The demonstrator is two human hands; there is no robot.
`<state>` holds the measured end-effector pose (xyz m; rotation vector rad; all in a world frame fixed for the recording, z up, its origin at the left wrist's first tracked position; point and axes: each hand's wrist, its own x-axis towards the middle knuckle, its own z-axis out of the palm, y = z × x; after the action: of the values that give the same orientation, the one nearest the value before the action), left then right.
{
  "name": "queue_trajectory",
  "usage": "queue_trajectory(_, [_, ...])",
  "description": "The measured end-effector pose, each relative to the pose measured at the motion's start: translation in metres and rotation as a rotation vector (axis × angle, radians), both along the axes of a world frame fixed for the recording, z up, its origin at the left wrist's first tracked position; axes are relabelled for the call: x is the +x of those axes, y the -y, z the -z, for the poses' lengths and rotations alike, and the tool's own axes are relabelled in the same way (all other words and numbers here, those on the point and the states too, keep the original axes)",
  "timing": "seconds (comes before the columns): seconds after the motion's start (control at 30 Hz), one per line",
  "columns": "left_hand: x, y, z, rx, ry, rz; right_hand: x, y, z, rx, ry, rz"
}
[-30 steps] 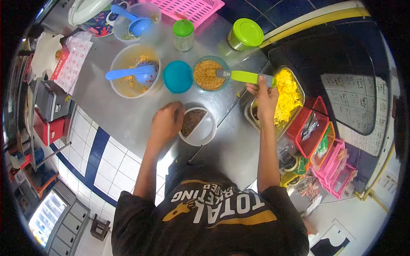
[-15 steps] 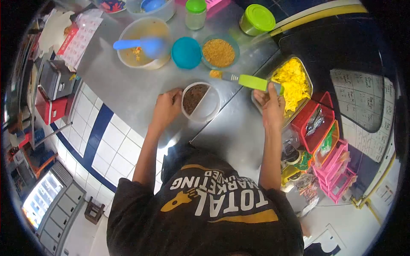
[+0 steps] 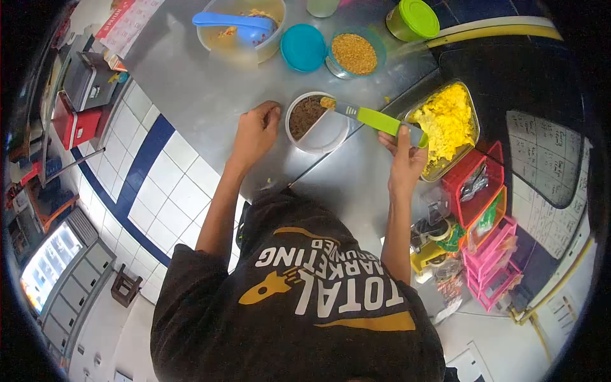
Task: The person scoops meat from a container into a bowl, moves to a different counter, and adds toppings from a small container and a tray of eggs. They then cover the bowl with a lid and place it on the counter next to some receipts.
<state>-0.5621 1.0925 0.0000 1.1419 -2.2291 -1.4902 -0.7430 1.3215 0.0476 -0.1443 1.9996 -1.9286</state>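
Note:
My right hand (image 3: 406, 153) grips a green-handled measuring spoon (image 3: 377, 120) with a grey end. Golden crumbs fill its tip, which is over the upper rim of a round clear divided container (image 3: 332, 137). Dark brown shredded food (image 3: 307, 116) fills the container's left half; pale plastic shows in the other half. Just left of the container, apart from it, is my left hand (image 3: 258, 130), its fingers curled in and holding nothing that I can see. Beyond stands a tub of golden crumbs (image 3: 354, 53), beside a teal lid (image 3: 302, 48).
A tray of yellow shredded food (image 3: 444, 124) stands to the right, with a red basket (image 3: 474, 194) and pink racks (image 3: 490, 261) nearer. At the back are a bowl with a blue spoon (image 3: 235, 20) and a green-lidded tub (image 3: 412, 20). The steel table's edge (image 3: 210, 153) runs at left.
The measuring spoon has come over the divided container's rim. My left hand has drawn slightly away from the container. The whole view has shifted.

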Motion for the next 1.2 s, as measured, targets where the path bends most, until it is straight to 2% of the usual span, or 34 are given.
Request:
queue_trajectory(0.4, [0.006, 0.000, -0.002, 0.031, -0.011, -0.031, 0.009, 0.003, -0.007, 0.019, -0.024, -0.066])
queue_trajectory(0.6, [0.007, 0.000, 0.002, -0.038, -0.032, -0.009, 0.017, 0.001, -0.006, 0.033, -0.064, -0.148])
queue_trajectory(0.87, [0.008, 0.002, -0.005, -0.025, 0.057, 0.026, 0.026, 0.002, -0.004, 0.015, -0.117, -0.150])
queue_trajectory(1.07, [0.010, 0.002, 0.002, -0.049, 0.040, 0.036, 0.015, -0.005, -0.009, -0.009, -0.221, -0.082])
queue_trajectory(1.2, [0.007, 0.001, 0.002, -0.043, -0.017, -0.003, 0.019, -0.004, -0.009, 0.010, -0.342, -0.131])
